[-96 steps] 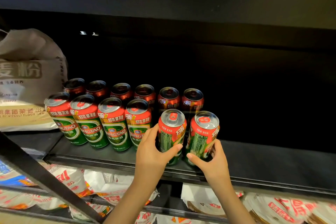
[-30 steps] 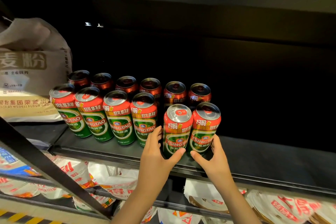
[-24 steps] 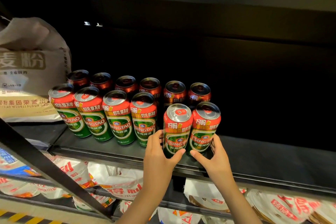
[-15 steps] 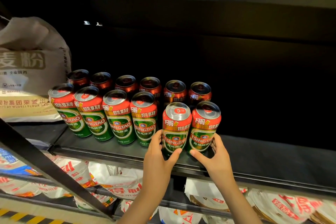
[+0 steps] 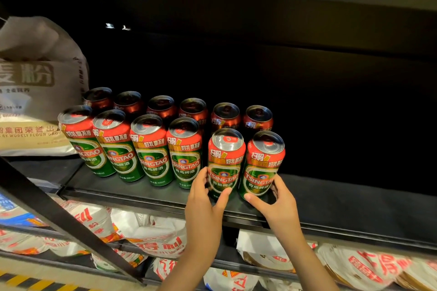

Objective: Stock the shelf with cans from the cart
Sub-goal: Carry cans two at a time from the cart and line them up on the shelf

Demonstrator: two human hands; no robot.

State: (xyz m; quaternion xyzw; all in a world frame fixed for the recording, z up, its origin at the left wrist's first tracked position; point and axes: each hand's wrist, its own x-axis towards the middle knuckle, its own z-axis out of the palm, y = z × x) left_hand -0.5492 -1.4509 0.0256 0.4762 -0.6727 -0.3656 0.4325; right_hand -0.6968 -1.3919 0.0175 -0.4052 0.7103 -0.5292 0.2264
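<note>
Twelve red-and-green aluminium beer cans stand on the black metal shelf (image 5: 146, 192), six behind, six in front. The left hand (image 5: 203, 205) and right hand (image 5: 280, 203) each curl fingers round the two rightmost front cans (image 5: 225, 163), near the front edge. Much bare shelf remains rightward; the cart is out of view.

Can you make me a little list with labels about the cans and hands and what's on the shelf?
left hand: left hand has its grip round the fifth front red-and-green beer can
right hand: right hand has its grip round the sixth front red-and-green beer can
front row: six cans, upright
back row: six red-topped cans behind
shelf: black metal shelf, bare to the right
neighbour: beige flour sack at left
below: red-and-white printed bags
</note>
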